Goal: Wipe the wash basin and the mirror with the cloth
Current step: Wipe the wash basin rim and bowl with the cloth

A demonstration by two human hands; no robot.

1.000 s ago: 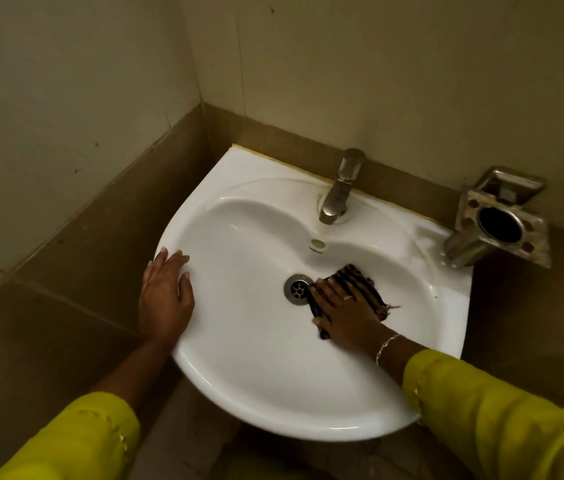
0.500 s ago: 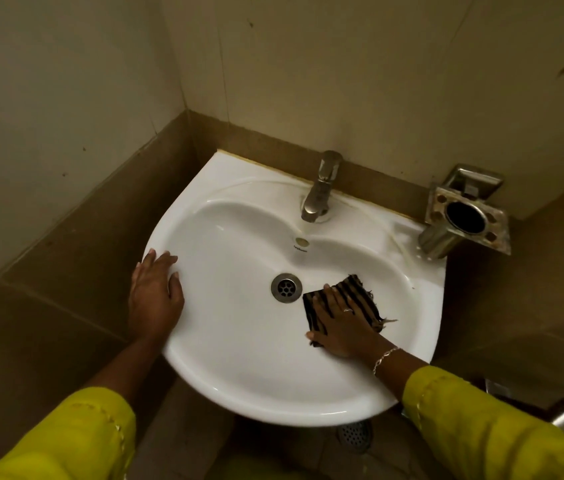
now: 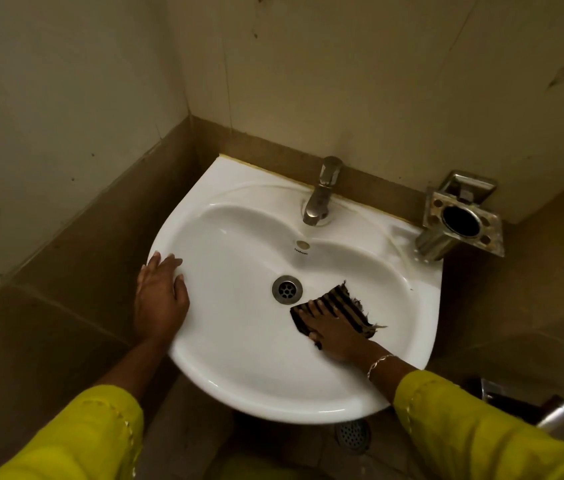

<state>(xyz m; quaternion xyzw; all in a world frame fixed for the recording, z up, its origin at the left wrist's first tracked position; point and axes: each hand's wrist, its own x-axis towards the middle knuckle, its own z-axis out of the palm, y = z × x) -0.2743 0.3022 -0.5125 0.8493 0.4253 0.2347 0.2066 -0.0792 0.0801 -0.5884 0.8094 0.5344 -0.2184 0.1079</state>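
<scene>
**Wash basin** (image 3: 246,344), white, set in a tiled corner. The basin-wiping step is judged to be in hand. No mirror is seen in this view, so that part is taken as not yet done.

**Left hand** (image 3: 159,299) is laid flat on the left rim, fingers extended, nothing grasped.

**Right hand** (image 3: 334,332) is pressed on the cloth with straight, spread fingers, so the cloth is pinned, not clenched.

**Cloth** (image 3: 346,303), dark, striped and frayed, lies on the bowl's right slope, just beside the drain.

For the next stroke, steady pressure and a sweep over the remaining slopes are called for.

**Metal holder** (image 3: 460,216), at the rear right corner, and **tap** (image 3: 320,195), at rear centre, must be worked around.

At the **drain** (image 3: 287,288), frayed threads could be snagged.
</scene>
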